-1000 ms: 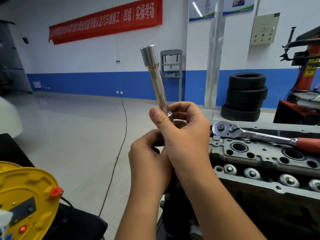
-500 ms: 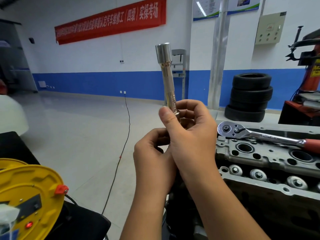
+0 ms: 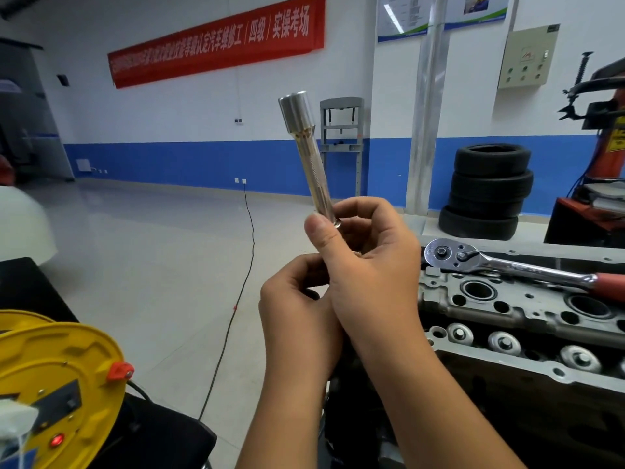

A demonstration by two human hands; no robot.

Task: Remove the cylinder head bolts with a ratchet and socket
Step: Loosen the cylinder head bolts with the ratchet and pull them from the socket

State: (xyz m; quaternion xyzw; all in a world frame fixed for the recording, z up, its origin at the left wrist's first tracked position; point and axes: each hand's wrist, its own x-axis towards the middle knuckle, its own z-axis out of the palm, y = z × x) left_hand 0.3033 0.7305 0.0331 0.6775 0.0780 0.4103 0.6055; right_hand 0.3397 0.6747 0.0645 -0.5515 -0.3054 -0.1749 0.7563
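Note:
A long silver extension bar with a socket (image 3: 306, 154) on its upper end stands nearly upright in front of me, tilted a little to the left. My right hand (image 3: 368, 265) grips its lower end between thumb and curled fingers. Just below and left of it, my left hand (image 3: 297, 316) has its fingers curled toward the bar's hidden bottom end; what it holds is hidden. The ratchet (image 3: 507, 265), chrome with a red handle, lies on top of the grey cylinder head (image 3: 507, 309) at the right. Round valve parts line the head's near side.
A yellow cable reel (image 3: 57, 384) sits at the lower left, and a black cable (image 3: 236, 299) runs across the floor to a wall socket. Stacked tyres (image 3: 487, 191) and a red machine (image 3: 602, 164) stand at the back right.
The bar and both hands sit slightly lower and more to the left in the view than half a second ago. The bar leans a little more left. The grip is the same.

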